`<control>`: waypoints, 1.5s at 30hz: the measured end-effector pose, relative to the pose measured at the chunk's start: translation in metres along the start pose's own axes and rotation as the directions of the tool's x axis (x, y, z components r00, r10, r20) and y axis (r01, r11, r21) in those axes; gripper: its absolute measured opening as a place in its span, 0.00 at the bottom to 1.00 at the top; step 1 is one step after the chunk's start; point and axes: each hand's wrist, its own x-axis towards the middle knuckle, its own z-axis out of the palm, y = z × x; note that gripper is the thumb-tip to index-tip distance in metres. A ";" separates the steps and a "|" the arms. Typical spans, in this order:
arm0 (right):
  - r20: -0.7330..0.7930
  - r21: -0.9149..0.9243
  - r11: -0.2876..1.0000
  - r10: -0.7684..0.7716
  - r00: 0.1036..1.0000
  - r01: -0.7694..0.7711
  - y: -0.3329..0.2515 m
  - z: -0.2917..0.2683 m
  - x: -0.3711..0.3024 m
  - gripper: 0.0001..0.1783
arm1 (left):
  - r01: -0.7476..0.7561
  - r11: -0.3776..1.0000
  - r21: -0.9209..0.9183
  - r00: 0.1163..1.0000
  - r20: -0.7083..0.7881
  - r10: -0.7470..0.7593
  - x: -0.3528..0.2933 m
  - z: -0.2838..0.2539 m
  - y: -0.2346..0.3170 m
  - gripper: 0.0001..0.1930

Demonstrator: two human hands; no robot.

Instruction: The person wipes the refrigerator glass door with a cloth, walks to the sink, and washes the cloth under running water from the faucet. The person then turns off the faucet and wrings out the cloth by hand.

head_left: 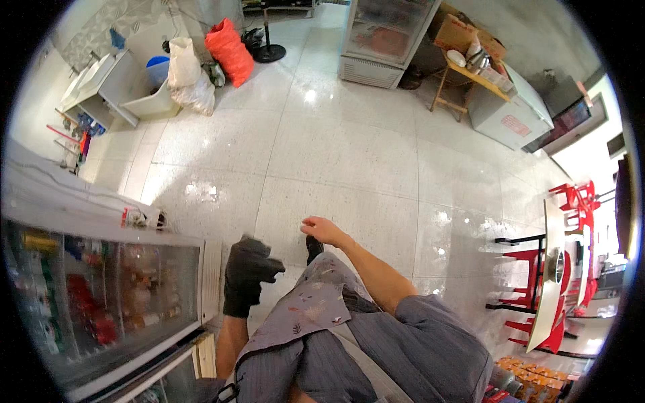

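Note:
My left hand [250, 270] wears a black glove and hangs beside a glass-door drinks cooler [101, 289]. The thumb stands apart from the loosely bent fingers, and I see nothing in them. My bare right hand [324, 230] reaches across in front of my body above the tiled floor [336, 148]. Its fingers are loosely stretched toward the left, with nothing visible in them. Below both hands is my grey apron [309, 305] with a leaf print, and one dark shoe [314, 248] shows beneath the right hand.
A red sack [230, 52] and a white sack [185, 64] stand far left by a basin. An upright fridge [383, 43] is at the back. Further right are a cluttered folding table [477, 74] and a white chest freezer [514, 111]. Tables with red stools [527, 272] line the right.

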 end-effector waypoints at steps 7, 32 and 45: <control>-0.233 0.591 0.803 0.070 0.970 0.084 -0.078 -0.117 0.059 0.36 | 0.297 0.931 -0.211 0.953 0.001 -0.303 0.198 0.005 0.046 0.21; -0.356 0.878 0.194 -0.346 0.868 0.438 -0.364 -0.249 0.393 0.32 | 0.682 0.649 -0.336 0.710 0.093 -0.698 0.494 -0.297 -0.246 0.10; 0.113 0.750 0.661 -0.136 0.984 0.005 -0.472 -0.130 0.741 0.23 | 0.382 0.132 -0.915 0.672 0.177 -0.719 0.471 -0.507 -0.417 0.17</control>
